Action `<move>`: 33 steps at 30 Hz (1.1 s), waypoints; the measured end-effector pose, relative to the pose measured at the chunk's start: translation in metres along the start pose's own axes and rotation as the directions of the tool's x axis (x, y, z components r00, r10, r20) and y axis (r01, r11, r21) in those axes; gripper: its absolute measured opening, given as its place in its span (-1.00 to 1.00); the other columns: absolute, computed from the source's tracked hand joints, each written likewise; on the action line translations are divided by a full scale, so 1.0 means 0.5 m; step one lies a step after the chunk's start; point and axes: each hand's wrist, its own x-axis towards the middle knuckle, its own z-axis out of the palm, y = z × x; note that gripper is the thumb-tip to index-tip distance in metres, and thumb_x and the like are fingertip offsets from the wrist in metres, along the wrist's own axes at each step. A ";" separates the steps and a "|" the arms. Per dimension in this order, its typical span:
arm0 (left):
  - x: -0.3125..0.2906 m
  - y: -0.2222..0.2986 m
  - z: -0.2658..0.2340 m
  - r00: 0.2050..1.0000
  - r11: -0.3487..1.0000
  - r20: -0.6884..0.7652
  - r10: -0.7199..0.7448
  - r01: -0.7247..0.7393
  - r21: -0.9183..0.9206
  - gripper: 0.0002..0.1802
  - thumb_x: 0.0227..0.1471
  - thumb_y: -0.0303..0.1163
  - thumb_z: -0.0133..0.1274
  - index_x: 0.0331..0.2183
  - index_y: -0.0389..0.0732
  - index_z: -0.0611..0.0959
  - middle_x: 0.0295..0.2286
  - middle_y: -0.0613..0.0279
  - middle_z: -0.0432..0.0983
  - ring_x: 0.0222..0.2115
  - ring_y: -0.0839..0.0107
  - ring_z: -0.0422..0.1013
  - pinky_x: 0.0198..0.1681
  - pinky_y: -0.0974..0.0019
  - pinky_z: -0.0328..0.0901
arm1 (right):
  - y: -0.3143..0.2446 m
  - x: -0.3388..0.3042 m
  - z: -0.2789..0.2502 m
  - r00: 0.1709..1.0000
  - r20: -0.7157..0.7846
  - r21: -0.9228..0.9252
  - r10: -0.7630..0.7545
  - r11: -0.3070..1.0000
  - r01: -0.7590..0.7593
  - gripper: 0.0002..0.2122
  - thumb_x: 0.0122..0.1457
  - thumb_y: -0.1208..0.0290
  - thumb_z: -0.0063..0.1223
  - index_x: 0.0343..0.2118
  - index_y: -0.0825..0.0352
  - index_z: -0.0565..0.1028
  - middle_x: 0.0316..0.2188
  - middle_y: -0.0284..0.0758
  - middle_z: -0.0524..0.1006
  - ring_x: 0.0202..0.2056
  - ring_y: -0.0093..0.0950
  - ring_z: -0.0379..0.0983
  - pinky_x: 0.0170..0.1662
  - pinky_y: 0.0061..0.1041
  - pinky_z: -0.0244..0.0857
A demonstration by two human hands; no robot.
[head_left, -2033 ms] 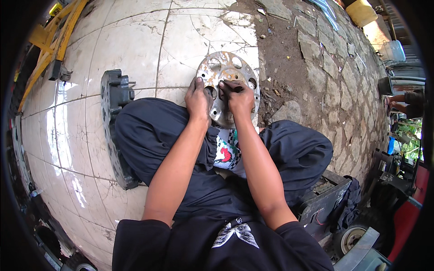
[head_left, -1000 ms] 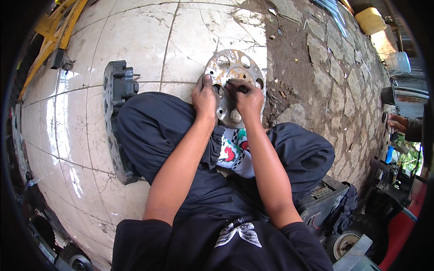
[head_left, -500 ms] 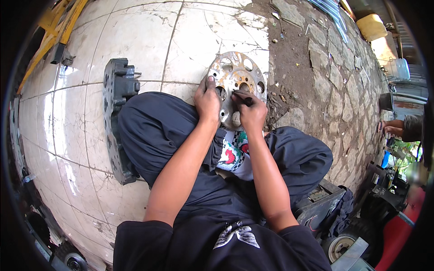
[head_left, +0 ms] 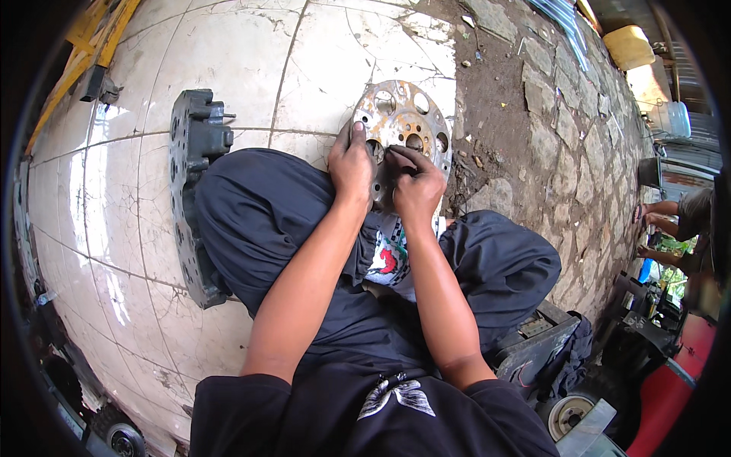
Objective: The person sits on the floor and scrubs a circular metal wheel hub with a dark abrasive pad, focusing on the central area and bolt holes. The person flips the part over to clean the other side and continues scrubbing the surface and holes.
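Note:
A round steel plate [head_left: 391, 122] with large and small holes and patches of rust is propped up in front of me, between my knees. My left hand [head_left: 352, 164] grips its left edge, thumb along the near face and fingers behind, out of sight. My right hand [head_left: 417, 183] is closed in a pinch against the plate's face, just left of the rusty centre hole. What the pinched fingertips hold, if anything, is too small and dark to make out. A dark cast engine part [head_left: 199, 145], pierced with holes, stands on the tiles beside my left knee.
Cracked white tiles [head_left: 221, 68] meet dirt and a stone-paved strip [head_left: 563, 164] on the right. A grey metal case [head_left: 537, 346] sits by my right thigh, near a wheel [head_left: 569, 415]. Yellow bars [head_left: 84, 65] stand far left. Another person's limbs [head_left: 662, 209] show far right.
My right hand has shifted slightly left, its fingertips still against the plate. The left hand keeps its grip on the edge. More of the other person's limbs shows at far right.

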 end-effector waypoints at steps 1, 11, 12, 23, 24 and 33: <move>-0.001 -0.003 -0.003 1.000 1.000 0.007 -0.018 0.018 -0.013 -0.70 0.42 -0.31 -0.03 -0.07 -0.30 0.69 -0.58 0.52 0.32 -0.66 0.68 0.15 -0.62 0.44 0.07 | -0.007 -0.001 -0.003 0.999 0.008 0.028 0.052 0.998 -0.052 -0.80 0.10 0.53 0.24 -0.21 0.33 0.75 -0.30 -0.12 0.73 -0.25 -0.27 0.69 -0.07 -0.39 0.48; 0.021 -0.016 -0.005 1.000 0.997 -0.005 -0.004 0.004 0.080 -0.68 0.46 -0.26 -0.10 0.01 -0.23 0.63 -0.70 0.56 0.14 -0.77 0.69 0.00 -0.74 0.44 -0.07 | -0.018 0.074 -0.013 0.987 0.134 -0.013 0.084 0.996 -0.083 -0.80 0.10 0.57 0.22 -0.21 0.32 0.75 -0.30 -0.20 0.75 -0.25 -0.37 0.70 -0.09 -0.43 0.50; 0.016 -0.010 0.002 1.000 0.997 -0.023 -0.018 0.020 0.071 -0.68 0.46 -0.27 -0.09 0.01 -0.24 0.64 -0.68 0.57 0.16 -0.77 0.70 0.01 -0.73 0.44 -0.07 | 0.008 0.060 -0.027 0.988 0.137 0.014 0.066 0.998 -0.069 -0.82 0.12 0.54 0.29 -0.20 0.32 0.75 -0.32 -0.22 0.75 -0.27 -0.43 0.68 -0.10 -0.48 0.49; -0.002 0.010 0.007 0.999 0.998 0.004 -0.040 0.040 0.039 -0.70 0.45 -0.26 -0.07 0.01 -0.21 0.62 -0.71 0.55 0.14 -0.79 0.67 0.00 -0.76 0.43 -0.08 | 0.034 0.085 0.006 0.992 0.128 0.048 -0.015 0.999 0.009 -0.77 0.14 0.63 0.20 -0.14 0.34 0.72 -0.23 -0.26 0.75 -0.22 -0.49 0.69 -0.10 -0.52 0.51; -0.007 0.018 0.011 0.998 0.998 0.003 -0.060 0.060 0.034 -0.70 0.45 -0.26 -0.07 0.02 -0.21 0.62 -0.71 0.54 0.14 -0.80 0.67 -0.01 -0.77 0.43 -0.08 | 0.039 0.086 0.008 0.991 0.128 0.053 -0.033 0.998 0.027 -0.76 0.13 0.65 0.19 -0.14 0.34 0.72 -0.23 -0.25 0.75 -0.20 -0.48 0.69 -0.09 -0.52 0.51; -0.003 0.005 0.003 0.999 0.999 0.002 -0.035 0.035 0.004 -0.74 0.43 -0.31 -0.04 -0.14 -0.25 0.68 -0.63 0.53 0.26 -0.68 0.70 0.14 -0.64 0.46 0.05 | 0.013 0.044 -0.019 0.976 0.014 -0.027 -0.216 0.976 0.217 -0.77 0.01 0.59 0.16 -0.27 0.30 0.74 -0.31 -0.12 0.70 -0.27 -0.19 0.68 -0.12 -0.32 0.52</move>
